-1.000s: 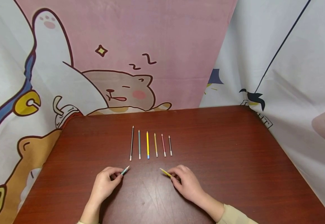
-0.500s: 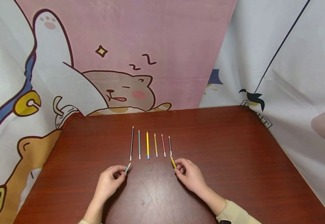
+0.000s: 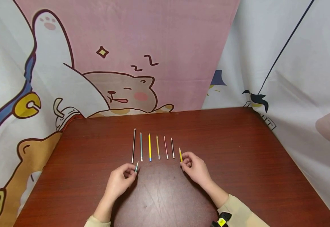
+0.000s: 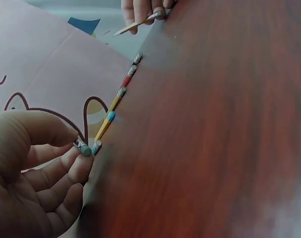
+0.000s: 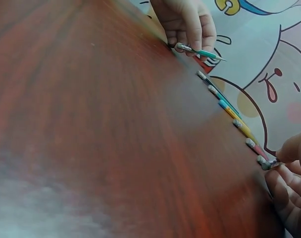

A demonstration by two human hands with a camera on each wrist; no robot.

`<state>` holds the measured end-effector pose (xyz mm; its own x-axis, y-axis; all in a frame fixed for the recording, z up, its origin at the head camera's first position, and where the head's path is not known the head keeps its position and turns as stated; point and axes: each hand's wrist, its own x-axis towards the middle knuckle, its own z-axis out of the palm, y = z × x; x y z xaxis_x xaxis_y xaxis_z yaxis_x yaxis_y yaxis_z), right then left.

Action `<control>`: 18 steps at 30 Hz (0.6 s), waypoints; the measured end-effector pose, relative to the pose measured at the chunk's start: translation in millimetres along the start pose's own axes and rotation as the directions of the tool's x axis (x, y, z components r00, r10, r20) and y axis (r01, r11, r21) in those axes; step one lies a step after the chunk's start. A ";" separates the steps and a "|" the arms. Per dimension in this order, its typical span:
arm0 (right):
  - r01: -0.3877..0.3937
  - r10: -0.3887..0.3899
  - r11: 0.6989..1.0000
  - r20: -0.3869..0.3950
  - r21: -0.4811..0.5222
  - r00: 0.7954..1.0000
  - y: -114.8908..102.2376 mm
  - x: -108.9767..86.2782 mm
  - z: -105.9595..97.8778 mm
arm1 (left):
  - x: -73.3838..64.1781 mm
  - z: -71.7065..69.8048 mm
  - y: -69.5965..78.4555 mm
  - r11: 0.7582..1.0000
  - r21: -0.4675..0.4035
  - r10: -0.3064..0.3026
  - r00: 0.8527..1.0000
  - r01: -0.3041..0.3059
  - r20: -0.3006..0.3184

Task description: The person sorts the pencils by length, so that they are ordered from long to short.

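Observation:
My left hand (image 3: 120,180) pinches a short green pencil (image 3: 137,166) between thumb and fingers, tip pointing away, just in front of the row's left end. In the right wrist view this green pencil (image 5: 204,53) shows its eraser end and sharpened tip. My right hand (image 3: 197,168) pinches a short yellow pencil (image 3: 180,154) beside the row's right end, roughly parallel to it. Several pencils lie side by side, longest at left: a long black pencil (image 3: 133,145), a teal one, a yellow pencil (image 3: 150,147) with a blue end, a gold one, a red one and a short black pencil (image 3: 172,148).
The pencils lie on a dark red-brown wooden table (image 3: 238,164). Behind it hangs a pink and white cloth (image 3: 182,56) with cartoon animals. A black and yellow device (image 3: 221,220) sits at the right sleeve.
My right hand has carried the yellow pencil right and away, turning it nearly in line with the row. My left hand has moved the green pencil slightly right and forward, tilting it more upright in view.

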<state>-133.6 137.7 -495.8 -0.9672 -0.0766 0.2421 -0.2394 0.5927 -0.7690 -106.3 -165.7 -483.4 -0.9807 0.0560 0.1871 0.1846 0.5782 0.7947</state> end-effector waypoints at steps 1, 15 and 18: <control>-0.001 0.001 1.000 -0.001 -0.007 1.000 0.7 1.5 -0.2 | 0.8 1.2 1.4 1.000 -0.002 0.001 1.000 -0.001 0.006; -0.024 0.023 0.999 -0.013 -0.048 1.000 4.7 20.1 -0.2 | 11.4 16.8 14.4 0.999 -0.017 0.030 0.998 -0.029 0.058; -0.058 0.058 0.997 -0.006 -0.053 0.998 3.6 23.5 0.1 | 14.2 19.3 19.1 1.000 -0.008 0.030 0.998 -0.030 0.060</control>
<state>-157.2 138.0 -492.9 -0.9789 -0.0369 0.2009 -0.1778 0.6382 -0.7491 -118.0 -138.1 -476.8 -0.9768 0.1223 0.1756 0.2140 0.5698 0.7934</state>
